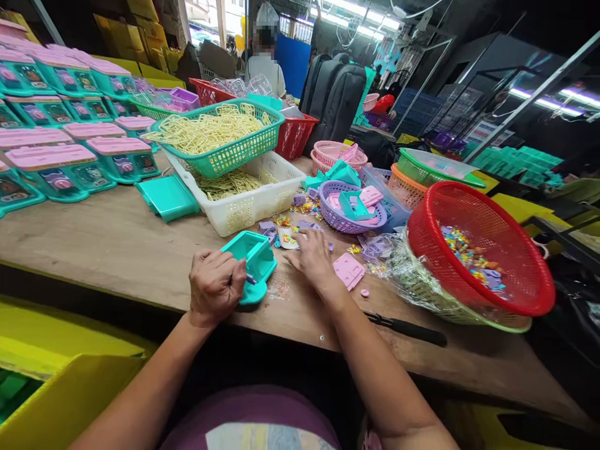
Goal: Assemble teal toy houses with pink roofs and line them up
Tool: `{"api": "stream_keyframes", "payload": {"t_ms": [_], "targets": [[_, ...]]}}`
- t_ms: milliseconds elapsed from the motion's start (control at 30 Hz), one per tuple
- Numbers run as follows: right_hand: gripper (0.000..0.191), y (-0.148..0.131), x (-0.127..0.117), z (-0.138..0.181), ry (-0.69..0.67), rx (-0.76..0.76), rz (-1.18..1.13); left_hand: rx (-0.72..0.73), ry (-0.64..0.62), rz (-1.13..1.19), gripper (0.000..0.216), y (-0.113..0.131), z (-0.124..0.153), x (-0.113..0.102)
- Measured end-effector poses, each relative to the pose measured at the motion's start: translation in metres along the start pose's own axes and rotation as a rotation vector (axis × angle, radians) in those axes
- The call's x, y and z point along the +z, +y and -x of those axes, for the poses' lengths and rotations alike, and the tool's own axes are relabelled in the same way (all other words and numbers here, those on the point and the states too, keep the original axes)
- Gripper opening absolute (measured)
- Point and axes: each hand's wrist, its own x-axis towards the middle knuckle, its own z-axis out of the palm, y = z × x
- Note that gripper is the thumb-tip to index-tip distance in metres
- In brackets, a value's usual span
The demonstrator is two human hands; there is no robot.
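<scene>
My left hand (214, 286) is closed round the near side of a teal plastic toy box (254, 261) that rests on the wooden table (117, 244). A small purple piece shows between its fingers and the box. My right hand (313, 255) lies palm down, fingers curled over a scatter of small colourful parts (294, 232) and purple pieces. What those fingers hold is hidden. A pink lid (349, 270) lies just right of my right hand.
A red basket (487, 250) of colourful bits sits tilted at right. A purple basket (352, 209), a white crate (253, 194) and a teal basket (220, 134) of yellow clips stand behind. Finished teal-and-pink toys (56, 156) fill the left. A black-handled tool (407, 327) lies near the edge. A person stands far back.
</scene>
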Motion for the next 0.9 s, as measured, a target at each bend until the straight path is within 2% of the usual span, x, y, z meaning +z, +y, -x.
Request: {"api": "stream_keyframes", "payload": {"t_ms": [100, 200, 300, 367, 400, 433, 500, 567, 600, 667, 767, 833, 900], "targets": [[0.032, -0.016, 0.011, -0.021, -0.062, -0.188, 0.018, -0.048, 0.024, 0.074, 0.035, -0.01, -0.002, 0.001], [0.024, -0.02, 0.02, -0.043, -0.134, -0.271, 0.054, -0.112, 0.043, 0.137, 0.036, -0.019, -0.001, 0.0], [0.019, -0.016, 0.014, -0.049, -0.052, -0.244, -0.041, -0.165, 0.051, 0.173, 0.037, -0.025, 0.003, -0.002], [0.017, -0.009, 0.001, -0.042, 0.031, -0.177, -0.198, -0.198, 0.062, 0.182, 0.038, -0.025, 0.004, -0.002], [0.017, -0.004, -0.008, -0.035, 0.014, -0.149, -0.289, -0.207, 0.07, 0.182, 0.038, -0.025, 0.004, -0.002], [0.02, 0.001, -0.016, -0.027, -0.062, -0.134, -0.379, -0.215, 0.07, 0.179, 0.039, -0.024, 0.003, -0.001], [0.029, 0.011, -0.029, -0.011, -0.35, -0.147, -0.535, -0.208, 0.057, 0.163, 0.039, -0.022, 0.0, 0.0], [0.032, 0.018, -0.036, 0.005, -0.602, -0.172, -0.549, -0.176, 0.035, 0.134, 0.038, -0.019, -0.003, 0.001], [0.031, 0.02, -0.037, 0.012, -0.654, -0.167, -0.491, -0.154, 0.025, 0.117, 0.038, -0.016, -0.005, 0.002], [0.028, 0.016, -0.037, 0.026, -0.6, -0.095, -0.327, -0.109, 0.014, 0.078, 0.038, -0.011, -0.007, 0.004], [0.033, -0.007, -0.035, 0.052, -0.309, 0.014, -0.246, -0.073, 0.011, -0.007, 0.038, -0.001, -0.007, 0.01], [0.044, -0.032, -0.031, 0.074, -0.167, -0.027, -0.273, -0.065, 0.026, -0.077, 0.038, 0.007, -0.006, 0.017], [0.058, -0.055, -0.023, 0.096, -0.168, -0.092, -0.27, -0.05, 0.034, -0.14, 0.037, 0.014, -0.005, 0.025]]}}
